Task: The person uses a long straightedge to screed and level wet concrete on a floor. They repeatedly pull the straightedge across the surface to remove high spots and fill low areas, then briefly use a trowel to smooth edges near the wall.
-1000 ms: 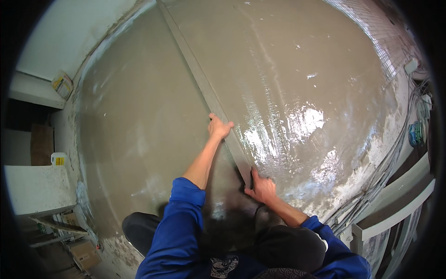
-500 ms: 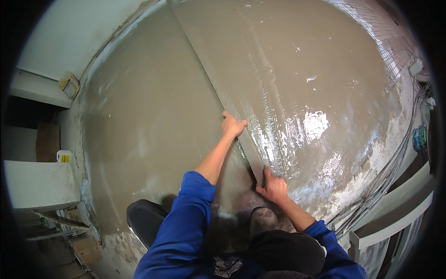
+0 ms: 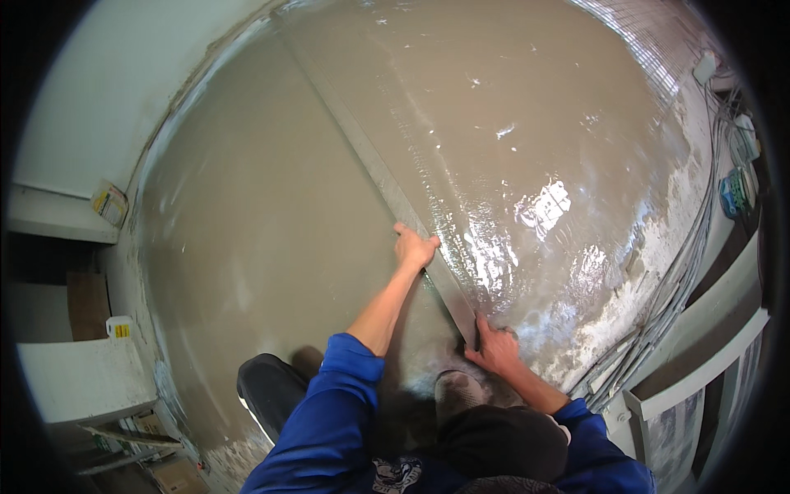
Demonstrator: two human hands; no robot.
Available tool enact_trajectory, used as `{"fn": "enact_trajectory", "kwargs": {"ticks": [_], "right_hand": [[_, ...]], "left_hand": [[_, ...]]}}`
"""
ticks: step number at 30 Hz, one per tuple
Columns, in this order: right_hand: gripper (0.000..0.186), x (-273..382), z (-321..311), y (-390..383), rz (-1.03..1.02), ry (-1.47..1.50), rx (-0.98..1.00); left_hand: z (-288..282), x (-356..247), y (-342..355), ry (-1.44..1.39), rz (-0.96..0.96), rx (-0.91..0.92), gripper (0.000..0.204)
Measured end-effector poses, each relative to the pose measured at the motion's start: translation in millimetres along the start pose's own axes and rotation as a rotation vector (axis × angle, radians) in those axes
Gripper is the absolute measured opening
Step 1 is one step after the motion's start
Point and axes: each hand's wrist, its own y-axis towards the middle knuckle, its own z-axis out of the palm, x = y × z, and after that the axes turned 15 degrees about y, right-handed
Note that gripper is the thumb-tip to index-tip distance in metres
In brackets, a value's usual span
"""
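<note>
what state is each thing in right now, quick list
long bar: slanting across the floor, gripped
floor layer: wet-looking; smoother left of bar, ridged and glossy right
left grip: closed around bar
right grip: closed on bar's near end
cables: loosely bunched
white jug: upright

Blue sleeves (image 3: 333,416), straightedge (image 3: 382,175) seemingly grey
</note>
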Motion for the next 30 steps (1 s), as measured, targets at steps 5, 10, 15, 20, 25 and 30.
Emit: {"fn": "enact_trajectory", "kwargs": {"ticks": [5,10,15,20,25,30], "right_hand": [[0.096,-27.5,-8.4,-23.9,0.027,-0.052,-0.025],[0.093,-38.2,-32.7,-9.3,0.042,-0.06,-0.065],[0.089,-45.1,-63.6,12.2,-0.016,-0.038,-0.204],[0.088,-56.9,-103.9,36.0,0.108,-0.045,-0.142],[0.078,-71.9,-140.1,46.9,0.094,-0.053,-0.275],[0.054,-95.8,-175.4,57.6,0.116,-0.054,-0.354]], "left_hand": [[22.5,-20.6,-20.0,0.018,-0.006,0.011,0.101],[22.2,-49.1,-4.0,-0.016,0.024,0.024,0.098],[16.6,-92.6,21.7,-0.023,0.021,0.057,0.109],[17.5,-140.9,47.2,-0.047,0.048,0.067,0.114],[26.3,-186.6,67.0,-0.084,0.098,0.07,0.118],[37.9,-229.9,84.4,-0.14,0.091,0.137,0.122]]}}
